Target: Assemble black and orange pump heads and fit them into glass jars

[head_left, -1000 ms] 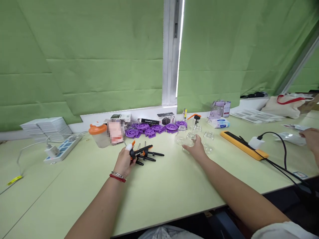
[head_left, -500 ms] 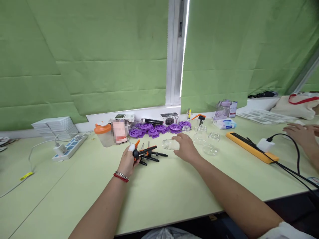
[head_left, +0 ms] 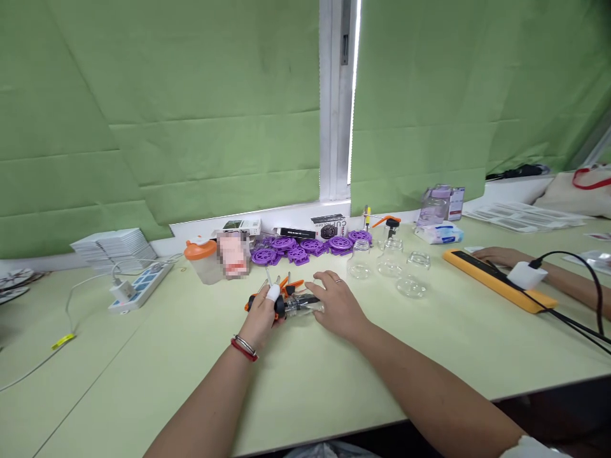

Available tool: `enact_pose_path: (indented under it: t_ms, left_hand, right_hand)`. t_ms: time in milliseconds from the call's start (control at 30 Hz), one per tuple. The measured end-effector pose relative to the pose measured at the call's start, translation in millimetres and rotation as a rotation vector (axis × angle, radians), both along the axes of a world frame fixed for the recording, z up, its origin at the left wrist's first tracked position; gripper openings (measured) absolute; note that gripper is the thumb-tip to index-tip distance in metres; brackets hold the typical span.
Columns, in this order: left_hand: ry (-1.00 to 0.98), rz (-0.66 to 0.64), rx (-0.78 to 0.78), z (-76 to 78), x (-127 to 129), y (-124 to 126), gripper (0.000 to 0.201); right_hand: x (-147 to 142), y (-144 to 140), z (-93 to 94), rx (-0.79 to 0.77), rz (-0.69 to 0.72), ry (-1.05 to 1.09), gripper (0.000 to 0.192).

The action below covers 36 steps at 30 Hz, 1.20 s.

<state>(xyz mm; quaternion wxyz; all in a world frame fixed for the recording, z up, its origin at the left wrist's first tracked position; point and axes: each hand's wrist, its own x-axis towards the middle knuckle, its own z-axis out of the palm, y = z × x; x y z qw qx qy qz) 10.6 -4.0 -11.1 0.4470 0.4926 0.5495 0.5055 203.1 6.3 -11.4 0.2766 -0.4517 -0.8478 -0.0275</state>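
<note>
At a pale green surface (head_left: 334, 375), the left hand (head_left: 263, 313) grips an orange-and-black clamp (head_left: 281, 299) while the right hand (head_left: 338, 306) holds a small clear glass bottle (head_left: 305, 306) lying against it; fitting them together likely needs steady alignment.

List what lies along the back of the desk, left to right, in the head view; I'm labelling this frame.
White card stack → white power strip → orange-lidded cup → purple discs → clear glass jars → wipes packet → yellow power strip.
</note>
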Motion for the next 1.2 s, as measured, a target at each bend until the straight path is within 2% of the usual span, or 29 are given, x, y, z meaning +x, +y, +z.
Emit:
enact_pose_path:
  t_ms: [267,400,633,833,933,1033,1133,1200]
  left_hand:
    - [-0.017,-0.034,-0.137,1.3,1.6,-3.1,0.041]
    - [-0.039,-0.061,-0.119,2.7,2.4,-4.0,0.039]
    - [-0.095,-0.199,-0.063,-1.2,2.6,-1.9,0.037]
    - [-0.130,-0.207,-0.059,-0.2,0.3,-1.8,0.041]
    - [-0.178,-0.180,-0.076,4.3,-1.5,-1.9,0.040]
    - [-0.225,-0.171,-0.108,7.7,-2.3,-2.1,0.039]
    - [-0.232,-0.184,-0.142,7.6,-1.0,-2.2,0.038]
    - [-0.225,-0.192,-0.151,5.7,0.2,-2.0,0.038]
  right_hand:
    - [-2.2,-5.3,-1.9,0.013,0.005,-0.008,0.056]
    - [-2.5,-5.5,-2.5,0.009,0.008,-0.012,0.057]
    - [-2.5,-3.5,-6.7,0.031,0.022,-0.011,0.058]
    - [1.8,2.1,-6.2,0.008,0.138,0.131,0.068]
    - [14.3,5.4,-1.4,-0.108,0.233,0.294,0.087]
    - [31.1,10.9,0.4,-0.346,0.323,0.467,0.104]
    - [43.1,18.7,-2.8,-0.623,0.449,0.593,0.096]
    - [46.3,23.4,-5.8,-0.724,0.502,0.647,0.084]
